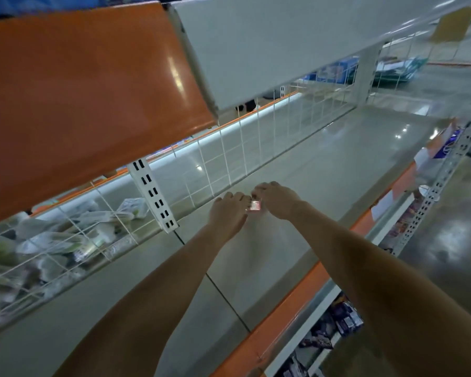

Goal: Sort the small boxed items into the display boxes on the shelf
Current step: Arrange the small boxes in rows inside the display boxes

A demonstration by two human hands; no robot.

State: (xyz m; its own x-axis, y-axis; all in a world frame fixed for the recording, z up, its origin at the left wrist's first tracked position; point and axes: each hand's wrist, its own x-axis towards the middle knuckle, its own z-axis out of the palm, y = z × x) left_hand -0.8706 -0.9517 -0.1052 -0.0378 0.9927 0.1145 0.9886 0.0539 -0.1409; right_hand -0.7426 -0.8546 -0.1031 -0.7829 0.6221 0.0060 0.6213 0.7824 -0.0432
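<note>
Pink and glossy, the small box [254, 206] sits between the two hands at the middle of the frame, low over the pale shelf [324, 170]. The left hand [227, 213] touches its left side and the right hand [276, 200] its upper right corner, fingers of both curled toward it, so each seems to have a pinch on it; the blur keeps me from telling which hand bears the weight. The box looks nearly square, so I cannot name a long axis. Both arms reach up from the bottom of the frame, and neither hand is clearly the nearer.

No display box shows on this shelf, so where the box should go is a guess; it may have to travel well away from here.

Behind the hands a white wire grid [229, 159] runs along the back of the shelf. Through it, at lower left, lie clear bags of goods [52, 240]. An orange panel [79, 99] fills the upper left. An orange edge strip [297, 300] runs down the front, with dark packets [343, 319] on the shelf below, at lower right. A shiny floor [446, 240] shows at right.
</note>
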